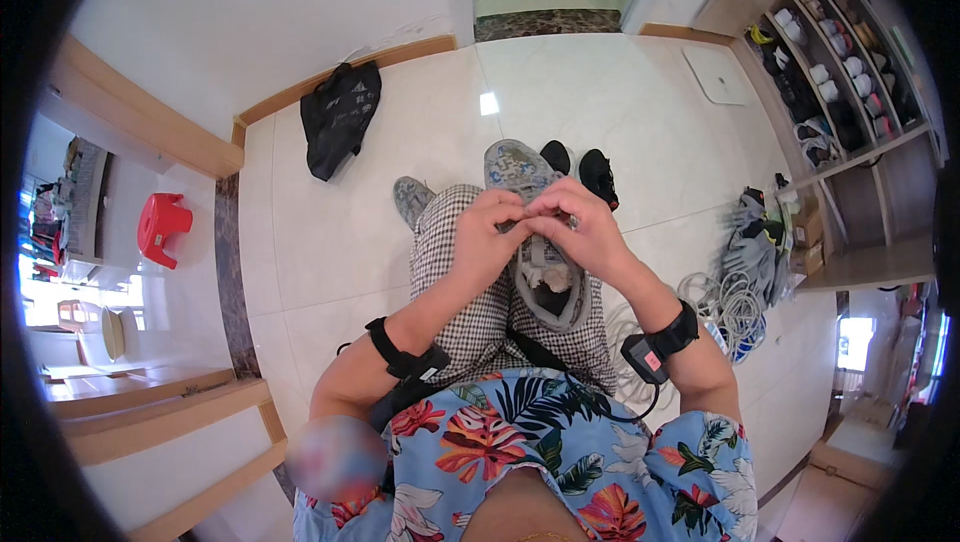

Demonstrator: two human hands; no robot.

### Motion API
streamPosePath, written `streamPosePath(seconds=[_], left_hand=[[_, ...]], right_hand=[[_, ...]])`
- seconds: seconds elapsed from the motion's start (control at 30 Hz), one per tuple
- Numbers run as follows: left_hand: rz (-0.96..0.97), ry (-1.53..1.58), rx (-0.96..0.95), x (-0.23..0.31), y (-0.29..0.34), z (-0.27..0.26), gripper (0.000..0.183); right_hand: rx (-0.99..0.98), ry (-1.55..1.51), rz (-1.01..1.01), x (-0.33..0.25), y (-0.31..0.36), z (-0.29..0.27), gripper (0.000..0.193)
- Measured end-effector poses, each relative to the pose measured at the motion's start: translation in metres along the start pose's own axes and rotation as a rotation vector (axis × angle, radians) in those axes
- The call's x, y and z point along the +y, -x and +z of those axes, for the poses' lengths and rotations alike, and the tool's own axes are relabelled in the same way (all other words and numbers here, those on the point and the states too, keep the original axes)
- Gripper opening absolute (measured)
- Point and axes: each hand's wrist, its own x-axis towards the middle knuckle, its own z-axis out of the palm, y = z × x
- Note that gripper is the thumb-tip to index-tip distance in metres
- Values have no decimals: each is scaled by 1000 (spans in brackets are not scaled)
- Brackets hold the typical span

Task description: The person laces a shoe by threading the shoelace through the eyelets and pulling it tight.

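Both left hand and right hand pinch fingertips, on what is unclear; tugging could slide the grey sneaker off checked trousers.

I'm seeing two hands, two grey shoes and two black shoes. I'm counting one red stool.
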Motion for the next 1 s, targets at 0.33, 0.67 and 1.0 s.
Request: streamPosePath(seconds=[0.33,0.67,1.0], left_hand=[[198,-238,92,15,10,-17,12],[576,-364,140,38,12,-25,13],[281,64,-277,52,32,-74,8]], right_hand=[[98,416,42,-10,46,13,59],[260,499,-57,6,35,3,21],[262,628,-111,12,11,5,13]])
